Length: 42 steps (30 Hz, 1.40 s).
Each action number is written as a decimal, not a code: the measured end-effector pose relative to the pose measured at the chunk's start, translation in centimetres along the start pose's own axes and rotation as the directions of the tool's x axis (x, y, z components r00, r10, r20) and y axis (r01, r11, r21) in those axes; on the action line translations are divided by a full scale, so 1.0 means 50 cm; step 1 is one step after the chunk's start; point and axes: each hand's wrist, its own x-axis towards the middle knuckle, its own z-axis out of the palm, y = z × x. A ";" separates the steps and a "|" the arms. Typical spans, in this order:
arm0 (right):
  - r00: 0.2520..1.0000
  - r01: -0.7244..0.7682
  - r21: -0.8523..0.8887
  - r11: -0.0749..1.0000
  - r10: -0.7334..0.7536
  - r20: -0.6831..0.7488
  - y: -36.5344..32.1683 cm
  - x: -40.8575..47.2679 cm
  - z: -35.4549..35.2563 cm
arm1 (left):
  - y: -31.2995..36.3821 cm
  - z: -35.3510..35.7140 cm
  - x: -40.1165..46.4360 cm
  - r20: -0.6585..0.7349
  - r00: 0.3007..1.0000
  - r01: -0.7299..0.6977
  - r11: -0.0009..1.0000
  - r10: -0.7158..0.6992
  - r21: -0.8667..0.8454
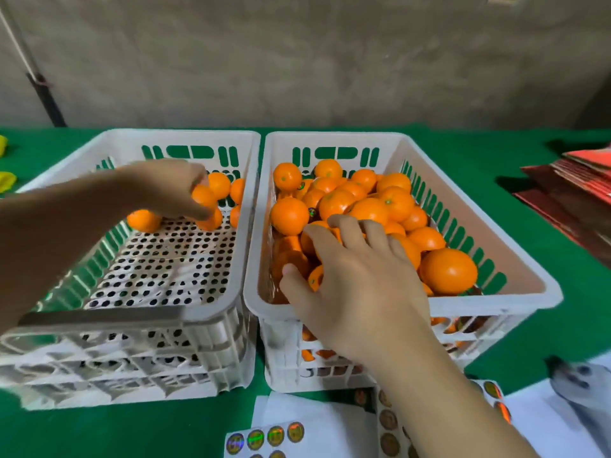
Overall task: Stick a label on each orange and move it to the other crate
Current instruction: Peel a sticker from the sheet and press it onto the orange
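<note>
The left hand (168, 186) reaches into the far end of the left crate (231, 282), its fingers curled round an orange (202, 196) held just above the few oranges (220, 185) already lying at that end; most of this crate's perforated floor shows bare. The right hand (357, 279) is spread over the near part of the right crate (489, 307), fingers relaxed and splayed, fingertips and thumb touching the heaped oranges (367, 209) without closing on any one of them. That crate is piled nearly to its rim, and small shiny labels show on a couple of the fruits. Both white crates stand side by side, touching, on a green table (132, 434). Near the front edge lie sheets of round holographic stickers (264, 438). A stack of red cartons (575, 190) sits at the far right
</note>
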 end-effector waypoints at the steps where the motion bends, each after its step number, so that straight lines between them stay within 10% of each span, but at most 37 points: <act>1: 1.000 -0.005 -0.003 1.000 0.005 -0.010 0.000 -0.001 0.001 | -0.007 -0.011 -0.015 -0.115 0.993 -0.007 0.999 0.001 -0.053; 5: 0.999 -0.017 -0.008 1.000 0.017 -0.033 -0.002 -0.001 0.005 | -0.022 0.001 -0.168 -0.648 0.758 -0.256 0.877 -0.080 -0.408; 9: 0.999 -0.002 -0.036 0.999 0.000 -0.040 0.002 -0.002 0.011 | 0.061 0.174 -0.387 -0.795 0.566 -0.568 0.597 -0.217 -0.567; 16: 0.988 0.041 -0.037 0.998 -0.046 -0.147 0.003 -0.016 0.016 | 0.233 0.487 -0.549 -0.368 0.854 -0.286 0.260 -0.368 -0.922; 23: 0.828 0.289 0.178 0.940 -0.153 -0.539 -0.012 -0.161 0.093 | 0.244 0.541 -0.531 -0.217 0.960 -0.086 0.554 -0.177 -0.828; 26: 0.885 0.418 0.149 0.896 -0.366 -0.287 0.001 -0.274 0.199 | 0.248 0.536 -0.535 -0.214 0.960 -0.086 0.542 -0.178 -0.836; 29: 0.947 0.255 0.165 0.953 -0.280 0.155 0.030 -0.306 0.277 | 0.259 0.521 -0.540 -0.307 0.941 -0.183 0.549 -0.143 -0.816; 42: 0.897 0.032 0.582 0.813 -0.280 0.342 0.062 -0.243 0.271 | 0.330 0.539 -0.526 -0.199 0.976 -0.149 0.391 -0.092 -0.908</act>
